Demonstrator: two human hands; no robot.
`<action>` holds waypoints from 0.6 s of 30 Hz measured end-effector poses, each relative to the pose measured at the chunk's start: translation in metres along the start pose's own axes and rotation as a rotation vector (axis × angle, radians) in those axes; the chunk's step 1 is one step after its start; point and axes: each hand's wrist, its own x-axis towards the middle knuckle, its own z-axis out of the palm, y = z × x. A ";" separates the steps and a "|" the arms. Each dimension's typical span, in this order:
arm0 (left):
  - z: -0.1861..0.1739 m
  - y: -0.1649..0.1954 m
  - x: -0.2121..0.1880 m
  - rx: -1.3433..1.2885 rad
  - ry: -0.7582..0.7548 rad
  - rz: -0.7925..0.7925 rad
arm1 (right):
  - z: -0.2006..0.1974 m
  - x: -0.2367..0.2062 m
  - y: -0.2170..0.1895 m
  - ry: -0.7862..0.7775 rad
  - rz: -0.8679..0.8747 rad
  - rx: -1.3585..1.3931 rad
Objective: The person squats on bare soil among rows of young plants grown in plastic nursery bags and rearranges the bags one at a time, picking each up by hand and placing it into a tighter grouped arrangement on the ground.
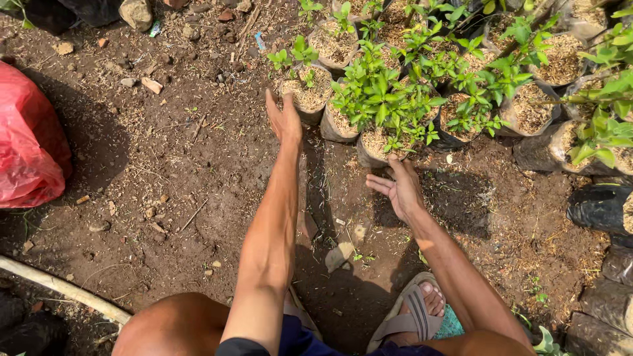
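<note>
I squat on bare soil and reach forward with both arms. My left hand is open, fingers together and pointing away, its tips touching the side of a small black seedling bag topped with husk and a few green shoots. My right hand is open with fingers spread, just below a fuller leafy seedling bag, close to it but apparently apart. Neither hand holds anything.
Several more black seedling bags with green plants crowd the upper right. A red plastic bag lies at the left. A pale stick crosses the lower left. My sandalled foot rests on the soil. Dark bags line the right edge.
</note>
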 end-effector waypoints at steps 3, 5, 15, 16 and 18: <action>-0.005 0.013 0.024 -0.007 -0.281 -0.097 | 0.005 0.015 0.004 0.039 0.022 0.049; -0.008 0.013 0.020 0.069 -0.242 0.039 | 0.010 0.026 0.007 0.052 0.018 0.083; -0.024 0.015 0.034 0.106 -0.277 0.047 | 0.030 0.054 0.014 0.062 -0.007 0.149; -0.024 0.017 0.032 0.092 -0.267 0.079 | 0.029 0.052 0.013 0.074 0.009 0.142; -0.028 0.015 0.023 0.067 -0.237 0.129 | 0.023 0.042 0.012 -0.004 -0.001 0.153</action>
